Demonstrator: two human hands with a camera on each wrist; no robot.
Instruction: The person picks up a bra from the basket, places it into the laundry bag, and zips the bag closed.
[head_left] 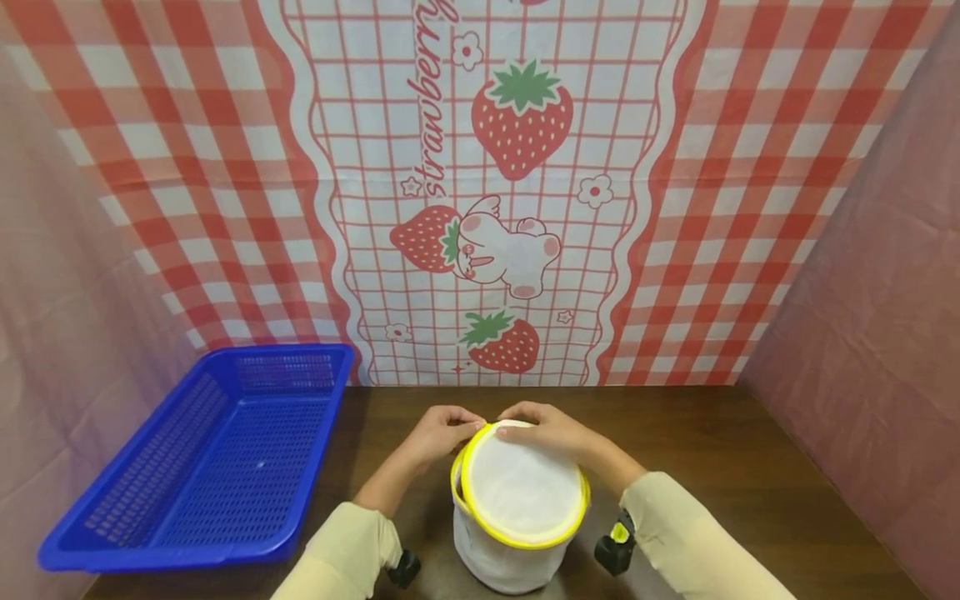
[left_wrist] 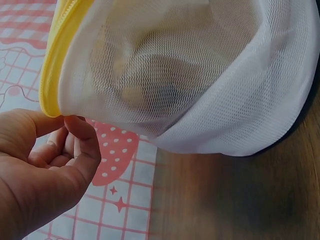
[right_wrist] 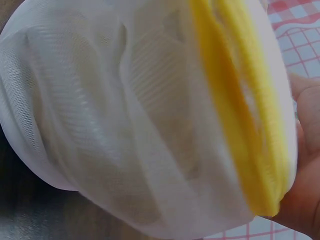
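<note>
- White mesh bag [head_left: 504,560]: upright on bench [head_left: 697,467]; round lid [head_left: 525,487] with yellow trim [head_left: 528,544] over its mouth.
- Left hand [head_left: 438,433]: thumb and forefinger pinch trim, far edge.
- Right hand [head_left: 555,432]: grips lid's far edge, thumb on top.
- Blue basket [head_left: 165,557]: on bench, left of bag, apart.

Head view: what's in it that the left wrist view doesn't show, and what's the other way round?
Only the head view shows the blue basket, the right hand and the round white lid face. Only the left wrist view shows zipper teeth and dim shapes, too unclear to name, through the mesh. Both show the left hand, the white bag with yellow edging, the strawberry cloth and the wooden table.
</note>
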